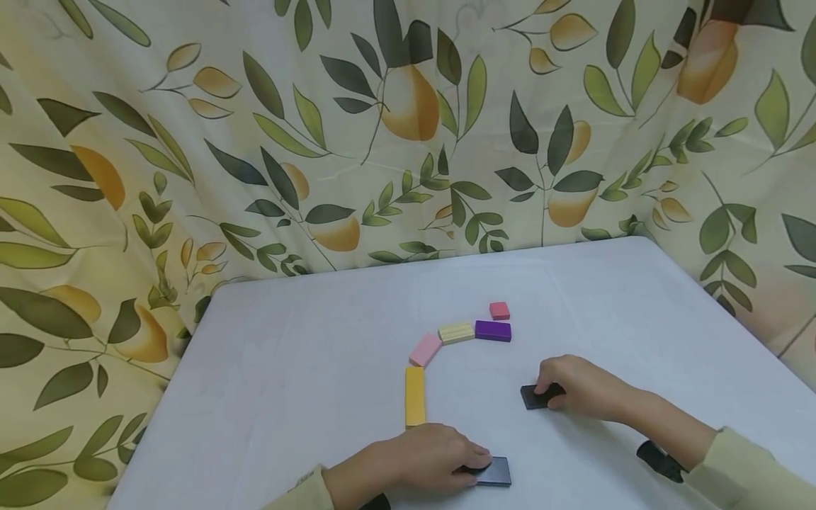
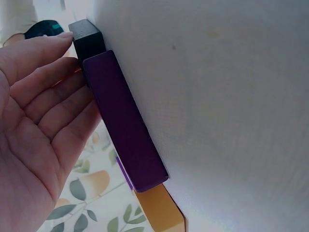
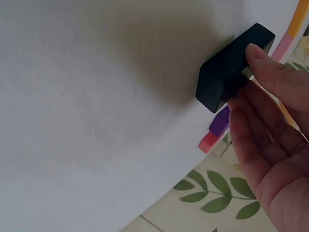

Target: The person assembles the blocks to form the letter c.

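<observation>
Near the table's front edge, my left hand (image 1: 433, 457) pinches the end of a black block (image 1: 497, 472). In the left wrist view that black block (image 2: 87, 36) meets one end of a purple block (image 2: 120, 121), with a yellow block (image 2: 161, 208) beyond; the hand hides this purple block in the head view. To the right, my right hand (image 1: 583, 389) holds another black block (image 1: 530, 399) between thumb and fingers, low over the white cloth. Its long side and one end show in the right wrist view, the thumb lying on the black block (image 3: 229, 63).
From the left hand a curved row runs away: a yellow block (image 1: 415, 395), a pink one (image 1: 425, 350), a cream one (image 1: 456, 333) and a purple one (image 1: 493, 331). Behind the purple one lies a small red block (image 1: 500, 310). A leaf-patterned curtain (image 1: 408, 170) hangs behind the white table (image 1: 306, 354).
</observation>
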`<action>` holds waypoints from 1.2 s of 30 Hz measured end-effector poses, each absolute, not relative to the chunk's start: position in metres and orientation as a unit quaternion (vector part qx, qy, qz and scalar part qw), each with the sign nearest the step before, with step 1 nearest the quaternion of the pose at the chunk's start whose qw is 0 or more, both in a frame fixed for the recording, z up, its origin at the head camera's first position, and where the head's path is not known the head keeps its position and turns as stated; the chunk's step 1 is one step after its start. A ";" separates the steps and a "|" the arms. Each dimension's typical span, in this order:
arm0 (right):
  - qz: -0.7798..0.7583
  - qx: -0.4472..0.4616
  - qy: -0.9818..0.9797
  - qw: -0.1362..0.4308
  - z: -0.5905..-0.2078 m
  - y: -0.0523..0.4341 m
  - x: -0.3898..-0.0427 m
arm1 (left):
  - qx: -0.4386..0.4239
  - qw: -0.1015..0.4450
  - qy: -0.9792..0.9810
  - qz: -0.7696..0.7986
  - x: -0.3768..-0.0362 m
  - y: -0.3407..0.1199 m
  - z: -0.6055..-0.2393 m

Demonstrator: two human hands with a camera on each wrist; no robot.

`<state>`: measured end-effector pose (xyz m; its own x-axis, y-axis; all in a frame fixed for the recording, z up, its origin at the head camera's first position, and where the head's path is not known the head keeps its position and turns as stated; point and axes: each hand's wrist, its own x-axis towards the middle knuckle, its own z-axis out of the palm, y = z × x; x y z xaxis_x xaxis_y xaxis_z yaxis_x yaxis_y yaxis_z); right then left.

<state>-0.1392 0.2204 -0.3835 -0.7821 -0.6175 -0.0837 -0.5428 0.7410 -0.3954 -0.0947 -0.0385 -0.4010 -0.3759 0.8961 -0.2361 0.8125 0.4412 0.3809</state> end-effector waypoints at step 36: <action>-0.197 -0.376 0.894 0.147 -0.385 0.203 -0.104 | 0.520 0.206 0.824 0.086 -0.094 -0.038 -0.397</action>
